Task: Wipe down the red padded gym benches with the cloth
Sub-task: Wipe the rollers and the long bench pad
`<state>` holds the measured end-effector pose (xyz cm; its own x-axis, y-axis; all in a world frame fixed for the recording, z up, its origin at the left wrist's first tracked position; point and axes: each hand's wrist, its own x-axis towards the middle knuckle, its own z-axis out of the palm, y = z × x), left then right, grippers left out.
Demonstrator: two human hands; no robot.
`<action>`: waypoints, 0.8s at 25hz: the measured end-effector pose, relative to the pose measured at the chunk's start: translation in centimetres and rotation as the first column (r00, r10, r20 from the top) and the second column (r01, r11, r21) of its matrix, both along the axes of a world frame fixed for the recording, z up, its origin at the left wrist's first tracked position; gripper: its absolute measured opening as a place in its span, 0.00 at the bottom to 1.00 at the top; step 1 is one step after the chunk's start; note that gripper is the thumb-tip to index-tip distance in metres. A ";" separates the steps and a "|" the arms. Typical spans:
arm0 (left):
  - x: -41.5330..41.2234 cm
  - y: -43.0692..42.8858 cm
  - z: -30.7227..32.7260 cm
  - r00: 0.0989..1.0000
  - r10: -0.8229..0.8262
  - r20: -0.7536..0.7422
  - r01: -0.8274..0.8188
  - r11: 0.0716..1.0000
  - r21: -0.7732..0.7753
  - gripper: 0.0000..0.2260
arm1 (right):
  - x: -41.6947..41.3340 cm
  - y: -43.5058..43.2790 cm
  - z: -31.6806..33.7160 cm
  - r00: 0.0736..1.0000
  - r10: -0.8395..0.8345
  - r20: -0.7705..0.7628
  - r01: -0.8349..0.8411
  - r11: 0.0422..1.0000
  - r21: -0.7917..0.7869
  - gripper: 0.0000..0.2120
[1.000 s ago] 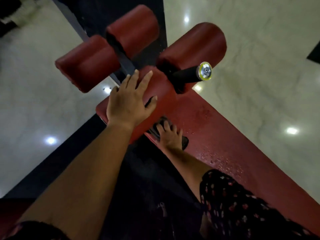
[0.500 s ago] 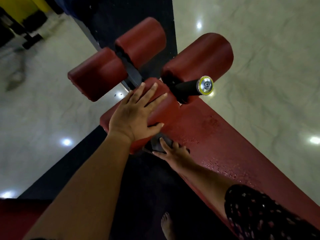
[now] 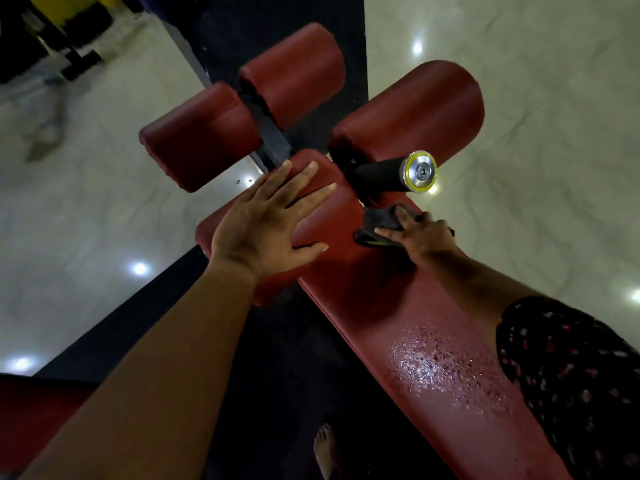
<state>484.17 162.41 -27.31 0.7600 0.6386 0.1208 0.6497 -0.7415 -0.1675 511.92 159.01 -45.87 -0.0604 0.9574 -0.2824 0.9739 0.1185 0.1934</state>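
A long red padded bench (image 3: 398,306) runs from the lower right up to the middle of the view, with water droplets glistening on its near part. My left hand (image 3: 266,223) lies flat with spread fingers on the bench's rounded top end. My right hand (image 3: 419,233) presses a dark cloth (image 3: 379,225) onto the bench top with straight fingers, just below the black handle. Three red roller pads (image 3: 412,112) stand beyond the bench end.
A black handle with a silver and yellow end cap (image 3: 420,172) sticks out right above the cloth. A black mat (image 3: 277,375) lies under the bench, pale glossy floor on both sides. My bare foot (image 3: 325,448) stands on the mat. Dark equipment sits at the far top left.
My right hand slid the cloth from the bench's left edge up and across to the top surface near the black handle. My left hand stayed flat on the bench end.
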 end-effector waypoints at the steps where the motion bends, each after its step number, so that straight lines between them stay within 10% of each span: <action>1: 0.0 -0.1 0.0 1.000 -0.003 0.008 0.003 1.000 0.004 0.36 | 0.5 0.6 -0.1 0.994 -0.109 -0.025 0.109 0.994 -0.007 0.30; 6: -0.1 -0.4 0.0 0.996 0.006 0.085 -0.008 0.999 0.033 0.34 | 5.5 0.6 -0.8 0.620 -0.694 -0.367 0.652 0.716 -0.251 0.32; 12: 0.0 -0.3 -0.3 0.993 -0.013 0.116 0.010 1.000 0.027 0.33 | -4.8 -1.4 -0.8 0.326 -0.777 -0.538 0.817 0.519 -0.253 0.35; 17: -0.1 -0.4 -0.5 0.989 -0.033 0.145 0.027 0.999 0.046 0.33 | -17.1 -8.0 -0.1 0.510 -0.557 -0.656 0.564 0.792 -0.235 0.32; 20: 0.1 -0.3 -0.3 0.994 -0.035 0.107 0.028 0.998 0.061 0.33 | -20.3 -12.1 -1.4 0.819 -0.345 -0.459 0.283 0.938 -0.199 0.36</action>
<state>484.23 162.15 -27.57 0.7601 0.6039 0.2399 0.6428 -0.7527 -0.1421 491.62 146.95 -47.24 0.0809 0.9095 -0.4077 0.9277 -0.2182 -0.3028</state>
